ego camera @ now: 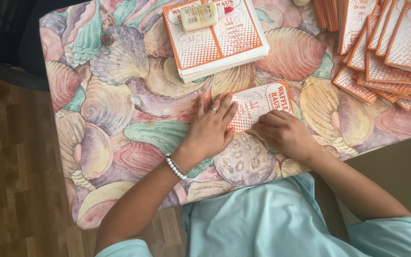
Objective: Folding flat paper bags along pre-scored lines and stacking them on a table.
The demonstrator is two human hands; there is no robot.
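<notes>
Paper bag [262,107], left hand [210,128] flat, open on it, right hand [284,133] curled, pressing its edge

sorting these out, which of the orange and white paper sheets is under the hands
The single sheet at the table's middle, pressed flat by both the left hand and right hand. The neat stack and the fanned pile lie untouched.

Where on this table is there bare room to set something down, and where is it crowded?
Free: the left stretch of the shell-patterned tablecloth, between the table's left edge, the neat paper stack and the left hand. Crowded: the far right corner with its spread of orange-and-white sheets, and the middle, where both hands, right hand included, press one sheet.
</notes>
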